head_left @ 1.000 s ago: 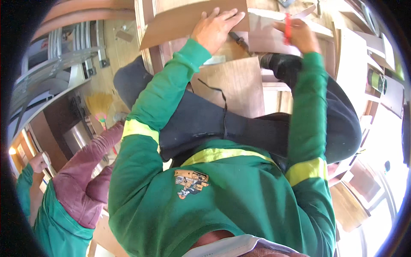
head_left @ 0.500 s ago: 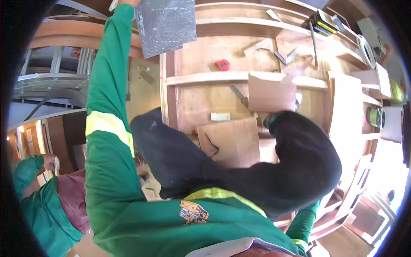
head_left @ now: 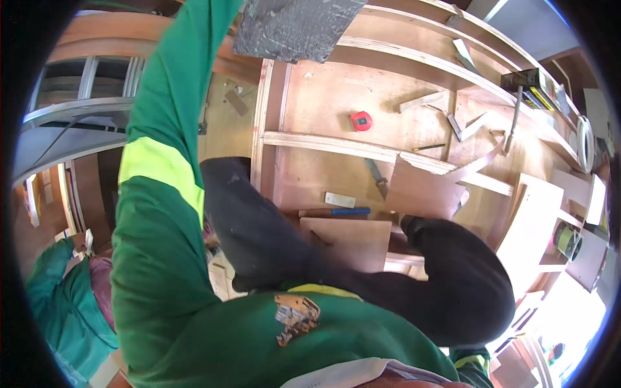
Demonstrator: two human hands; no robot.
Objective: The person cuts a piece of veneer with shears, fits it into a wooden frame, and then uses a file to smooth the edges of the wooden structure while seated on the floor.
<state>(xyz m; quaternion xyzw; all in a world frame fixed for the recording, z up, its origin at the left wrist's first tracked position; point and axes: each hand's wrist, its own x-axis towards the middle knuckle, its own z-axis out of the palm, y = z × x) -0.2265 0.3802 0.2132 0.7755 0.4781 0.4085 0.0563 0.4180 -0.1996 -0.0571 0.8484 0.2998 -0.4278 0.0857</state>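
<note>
My left arm in a green sleeve (head_left: 162, 174) with a yellow reflective band reaches up past the top edge, so my left hand is out of view. A dark grey rough sheet (head_left: 294, 26) hangs at the top edge just right of that sleeve; I cannot see what holds it. My right hand is also out of view; only a bit of its sleeve (head_left: 472, 368) shows at the bottom right. My black-trousered legs (head_left: 453, 284) bend over a wooden framed floor (head_left: 310, 97). A brown board (head_left: 349, 242) lies by my knee.
A red tape measure (head_left: 361, 120), a pencil (head_left: 428, 147), a blue-handled tool (head_left: 336, 212), a small white block (head_left: 340, 200) and wood offcuts (head_left: 424, 187) lie on the plywood. Another person in green (head_left: 58, 310) is at lower left. Tape rolls (head_left: 568, 239) sit at right.
A second ago both hands were out front on a brown board. My left arm has swung up with the grey sheet, and my right arm has dropped out of view.
</note>
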